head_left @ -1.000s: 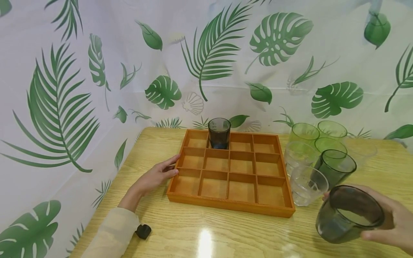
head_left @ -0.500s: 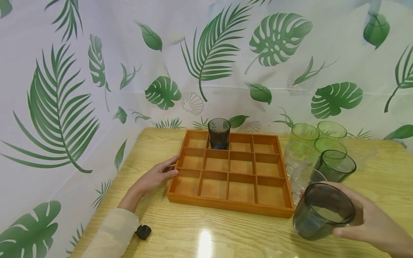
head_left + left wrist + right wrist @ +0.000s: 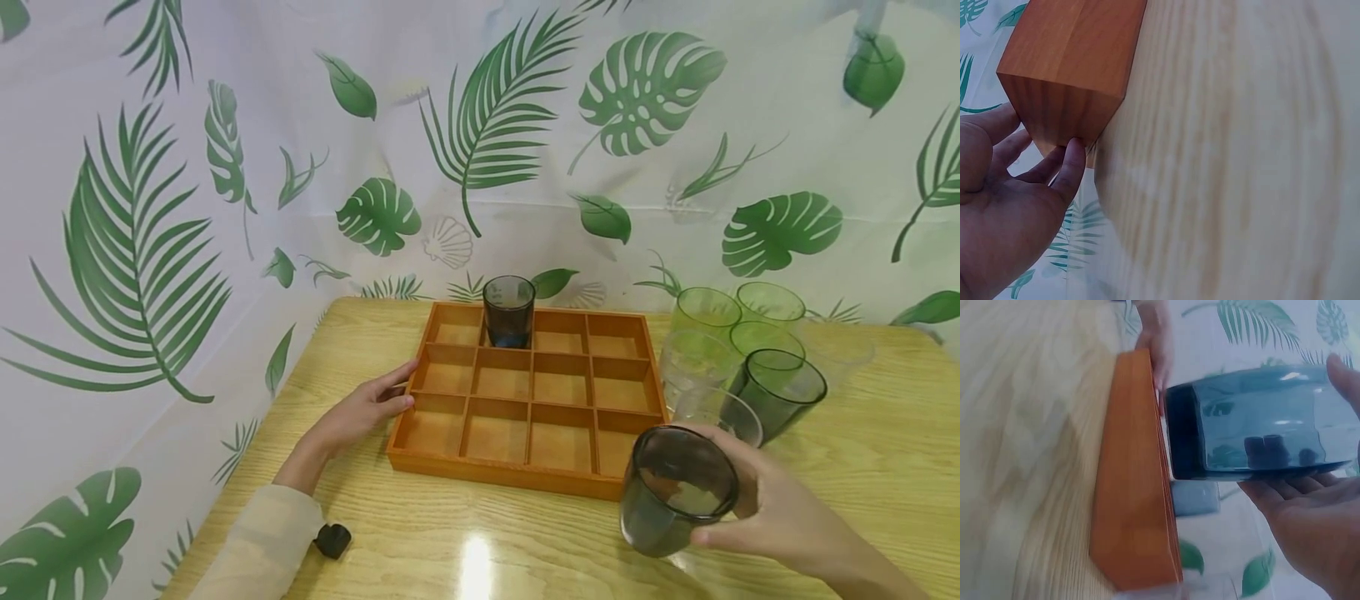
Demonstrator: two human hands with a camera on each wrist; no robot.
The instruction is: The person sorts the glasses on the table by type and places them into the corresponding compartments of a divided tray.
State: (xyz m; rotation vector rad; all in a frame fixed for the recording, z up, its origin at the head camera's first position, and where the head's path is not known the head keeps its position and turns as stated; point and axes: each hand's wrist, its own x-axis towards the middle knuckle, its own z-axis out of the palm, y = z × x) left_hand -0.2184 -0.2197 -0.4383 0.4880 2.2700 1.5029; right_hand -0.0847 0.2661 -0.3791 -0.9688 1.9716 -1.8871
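Left hand (image 3: 362, 414) touches tray (image 3: 495, 474), fingers extended; right hand (image 3: 768, 508) grips dark glass (image 3: 656, 508) hiding 1 tray corner in the head view.

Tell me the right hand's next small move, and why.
I'd probably carry the right hand left, bringing the held glass over the tray: that glass hangs by the near-right corner, several compartments are empty, and a similar dark glass stands in the back row.

Tray (image 3: 502, 474) left of clustered glasses (image 3: 772, 400)
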